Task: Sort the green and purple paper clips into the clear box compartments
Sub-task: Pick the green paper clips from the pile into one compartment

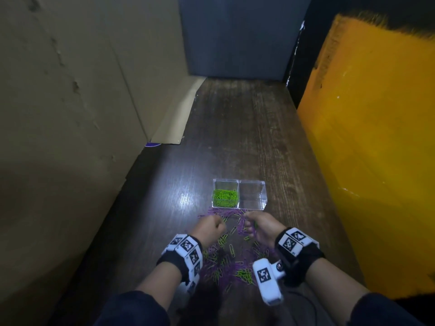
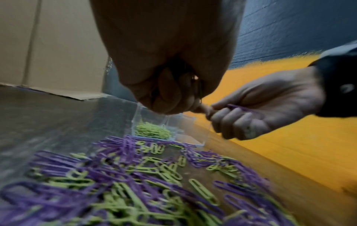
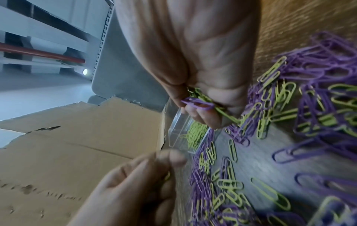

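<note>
Nearest the wearer: loose heap of green and purple wire paper clips (image 1: 231, 262) spread on the dark wood-grain tabletop (image 1: 235, 137), colours still thoroughly mixed. Much sorting left, by my judgement.

Above the heap's far edge, both hands work side by side. Left hand (image 1: 208, 228) is curled into a fist. Left wrist view shows a thin wire loop at the fingertips (image 2: 179, 91), and right wrist view shows a glint of green between thumb and finger; it appears to pinch a clip or two, count not readable. Right hand (image 1: 261, 225) has its fingers curled round a small bundle: one purple clip (image 3: 197, 104) lies across several green ones in the same grip. Probably gathered in handfuls to save trips, though a mixed handful needs separating before the drop.

Just beyond the hands: clear plastic two-compartment box (image 1: 239, 194), near wall almost touching the purple clips at the heap's edge, kept close so the reach is short. Left compartment holds a mound of green clips (image 1: 224, 197); right compartment looks empty, no purple deposited yet.

Hard to read: both wrist views are blurred by motion. Palm contents are hidden by the curled fingers. Box walls are transparent, edges faint.
</note>
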Tool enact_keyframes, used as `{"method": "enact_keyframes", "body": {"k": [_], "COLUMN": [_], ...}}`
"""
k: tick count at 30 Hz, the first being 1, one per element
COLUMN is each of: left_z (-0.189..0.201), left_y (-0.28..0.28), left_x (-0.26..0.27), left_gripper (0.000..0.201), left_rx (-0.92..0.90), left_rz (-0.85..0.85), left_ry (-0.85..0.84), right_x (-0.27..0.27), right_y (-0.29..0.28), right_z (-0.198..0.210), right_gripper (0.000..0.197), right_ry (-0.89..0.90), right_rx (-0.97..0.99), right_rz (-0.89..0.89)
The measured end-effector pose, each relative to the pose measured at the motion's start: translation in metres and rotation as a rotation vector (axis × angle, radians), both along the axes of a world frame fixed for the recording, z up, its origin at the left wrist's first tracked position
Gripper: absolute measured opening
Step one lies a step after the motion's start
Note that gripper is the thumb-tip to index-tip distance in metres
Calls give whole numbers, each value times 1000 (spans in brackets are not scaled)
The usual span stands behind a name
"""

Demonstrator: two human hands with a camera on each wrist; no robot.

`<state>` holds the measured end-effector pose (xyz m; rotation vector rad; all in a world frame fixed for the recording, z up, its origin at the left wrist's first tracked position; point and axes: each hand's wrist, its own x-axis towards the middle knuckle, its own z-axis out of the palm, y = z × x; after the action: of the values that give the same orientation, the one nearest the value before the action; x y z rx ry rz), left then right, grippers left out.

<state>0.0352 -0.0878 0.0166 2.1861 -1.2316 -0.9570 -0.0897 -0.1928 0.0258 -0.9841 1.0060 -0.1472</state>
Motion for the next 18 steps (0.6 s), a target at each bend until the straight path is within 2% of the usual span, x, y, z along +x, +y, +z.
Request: {"method": "enact_keyframes", "body": {"k": [3, 5, 8, 11, 13, 15, 18], "left_z": [-6, -12, -19, -18, -16, -14, -9], "left_y": [0, -1, -3, -3, -4, -3, 1], "left_x": [-19, -28, -36, -41, -41, -37, -24], "left_gripper": [27, 23, 17, 27, 27, 24, 30], "left_rx": [-35, -36, 19, 103, 92, 44, 32], "left_rz": [-50, -54, -41, -39, -42, -38, -16], "left_ry": [71, 106, 58, -41, -35, 45, 114], "right_x": [9, 13, 16, 18, 16, 11, -1], "right_y": [9, 15, 23, 28, 25, 20, 9], "right_z": [-19, -30, -40, -43, -43, -45, -43], "right_gripper": [33, 39, 35, 29, 31, 31, 34], "right_ry": [-33, -44, -18, 20, 87, 133, 156], "right_rx": [-3, -40, -99, -163, -289, -406, -470], "right_rz": [-120, -207, -268, -291, -247, -153, -12]}}
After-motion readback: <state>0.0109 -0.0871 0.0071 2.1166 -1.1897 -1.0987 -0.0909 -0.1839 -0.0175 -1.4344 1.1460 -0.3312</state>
